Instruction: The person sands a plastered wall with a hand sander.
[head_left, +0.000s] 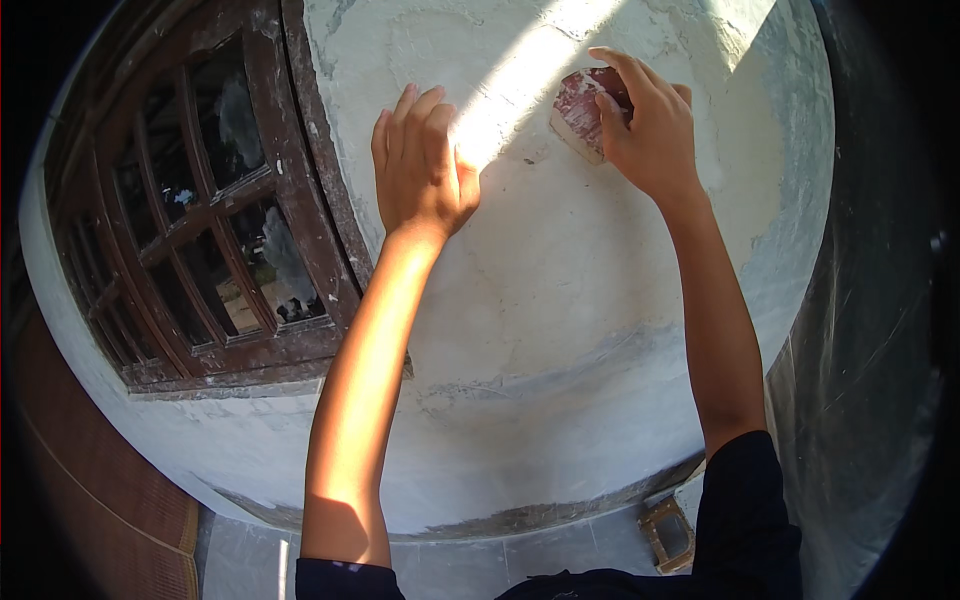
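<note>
My right hand (651, 127) grips a dark red, worn scraper or putty-spreader blade (583, 112) at the upper right, its pale lower edge against the plastered wall (525, 300). White residue streaks the red face. Thumb and fingers lie on the tool; part of it is hidden behind them. To the left, my left hand (424, 161) rests on or just over the wall with nothing in it, its fingers slightly apart and pointing up. A bright band of sunlight falls across the wall between the hands. Patches of cream filler and rough grey areas mark the surface.
A brown wooden window frame (307, 165) with glass panes borders the wall on the left. A woven brown mat or furniture piece (112, 480) lies at the lower left. Below are grey floor tiles (457, 566) and a small wooden-framed item (664, 534). Dark translucent sheeting (862, 337) hangs at right.
</note>
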